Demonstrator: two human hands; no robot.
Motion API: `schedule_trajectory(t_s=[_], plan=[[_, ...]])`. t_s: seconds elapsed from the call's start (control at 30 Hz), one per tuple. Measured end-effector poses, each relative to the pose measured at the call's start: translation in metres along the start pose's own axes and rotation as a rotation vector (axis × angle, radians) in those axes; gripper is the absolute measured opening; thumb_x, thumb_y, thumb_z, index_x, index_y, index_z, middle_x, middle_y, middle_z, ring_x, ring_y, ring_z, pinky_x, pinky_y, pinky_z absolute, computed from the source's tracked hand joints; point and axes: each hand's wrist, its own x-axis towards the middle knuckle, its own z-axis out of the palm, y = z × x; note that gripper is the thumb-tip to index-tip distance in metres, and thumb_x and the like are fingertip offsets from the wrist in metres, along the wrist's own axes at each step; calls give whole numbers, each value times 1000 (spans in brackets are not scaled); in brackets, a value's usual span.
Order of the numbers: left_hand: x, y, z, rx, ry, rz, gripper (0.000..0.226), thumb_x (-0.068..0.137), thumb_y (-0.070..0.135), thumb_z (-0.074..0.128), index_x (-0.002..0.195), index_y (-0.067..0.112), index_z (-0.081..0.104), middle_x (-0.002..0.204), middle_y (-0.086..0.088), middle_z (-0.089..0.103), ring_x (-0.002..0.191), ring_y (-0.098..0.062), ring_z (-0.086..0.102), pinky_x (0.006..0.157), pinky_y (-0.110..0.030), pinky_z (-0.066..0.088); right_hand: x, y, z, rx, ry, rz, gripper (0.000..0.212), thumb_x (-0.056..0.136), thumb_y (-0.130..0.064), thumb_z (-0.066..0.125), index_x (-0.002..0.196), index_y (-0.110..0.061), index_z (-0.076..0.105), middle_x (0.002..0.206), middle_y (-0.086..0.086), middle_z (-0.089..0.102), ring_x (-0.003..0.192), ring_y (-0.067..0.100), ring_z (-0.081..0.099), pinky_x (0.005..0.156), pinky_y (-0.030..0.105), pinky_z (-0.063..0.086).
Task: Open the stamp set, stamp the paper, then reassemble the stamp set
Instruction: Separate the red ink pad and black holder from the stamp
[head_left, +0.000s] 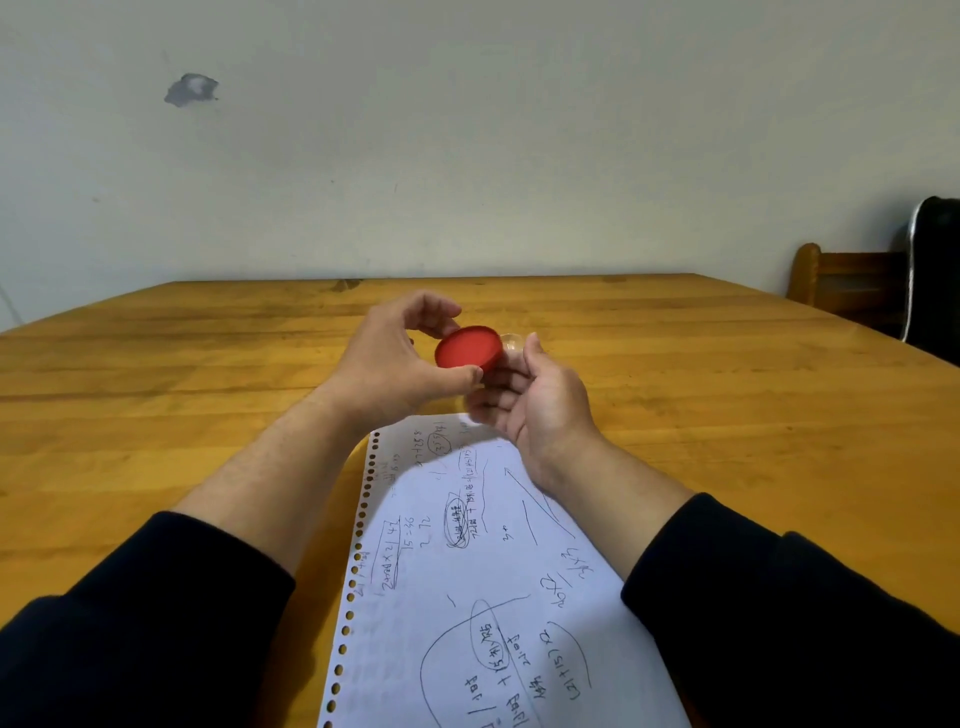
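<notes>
Two hands hold a red stamp piece above a wooden surface.

The wooden surface (727, 415) carries a hole-punched paper (467, 597) covered in handwriting, lying near the person. Above the paper's far edge, the left hand (395, 358) pinches the round red disc (469, 348) between thumb and fingers. The right hand (535, 405), palm up and partly curled, holds a small clear part (511, 342) just behind the disc.
</notes>
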Motion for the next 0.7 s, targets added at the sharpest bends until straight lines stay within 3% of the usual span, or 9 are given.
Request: schedule_trajectory(t_s=[0.07, 0.17, 0.23, 0.3, 0.43, 0.5, 0.6, 0.7], plan=[[1, -9, 0, 80, 48, -23, 60, 63, 28, 95, 116, 26, 65, 108, 10, 70, 108, -11, 65, 74, -3, 41, 6, -7, -8, -70, 92, -60, 42, 109, -36, 46, 89, -9, 71, 68, 2, 66, 42, 11, 49, 43, 21, 30], [0, -24, 3, 139, 87, -110, 63, 63, 34, 95, 118, 30, 65, 108, 16, 68, 110, -9, 64, 82, -13, 44, 14, -18, -21, -59, 157, -118, 29, 104, -22, 53, 85, -9, 70, 62, -2, 62, 38, 9, 41, 40, 18, 24], [-1, -33, 6, 172, 84, -171, 65, 63, 38, 95, 120, 31, 65, 111, 16, 69, 113, -12, 64, 97, -32, 51, 17, -19, -28, -114, 176, -137, 21, 99, -13, 55, 86, -8, 71, 66, 0, 62, 39, 10, 42, 40, 18, 24], [-1, -38, 8, 201, 61, -219, 66, 65, 39, 94, 123, 33, 64, 114, 14, 70, 116, -19, 64, 107, -49, 47, 20, -18, -34, -194, 210, -131, 19, 95, -9, 56, 88, -9, 73, 71, 1, 63, 41, 11, 42, 41, 19, 26], [-3, -39, 12, 238, 19, -287, 71, 67, 43, 90, 131, 38, 60, 120, 17, 68, 124, -26, 58, 107, -51, 48, 31, -17, -41, -358, 311, -180, 17, 90, -9, 61, 83, -16, 75, 73, -2, 67, 55, 12, 49, 51, 25, 37], [-4, -37, 14, 243, -10, -295, 75, 65, 45, 87, 134, 38, 58, 122, 17, 67, 124, -26, 59, 107, -51, 48, 36, -13, -41, -428, 331, -242, 17, 88, -8, 66, 85, -23, 73, 79, -5, 70, 64, 7, 58, 58, 18, 44], [-4, -38, 17, 251, -55, -276, 76, 67, 43, 88, 136, 34, 58, 122, 13, 68, 120, -24, 61, 109, -53, 45, 45, -5, -39, -511, 269, -306, 27, 85, -3, 68, 97, -27, 67, 96, -7, 69, 86, 4, 66, 65, 11, 46], [-3, -38, 19, 276, -80, -282, 73, 72, 38, 88, 138, 31, 58, 124, 9, 69, 122, -25, 60, 112, -52, 42, 50, 2, -38, -596, 200, -305, 39, 82, 3, 59, 96, -32, 67, 106, -8, 71, 103, 8, 67, 84, 20, 51]])
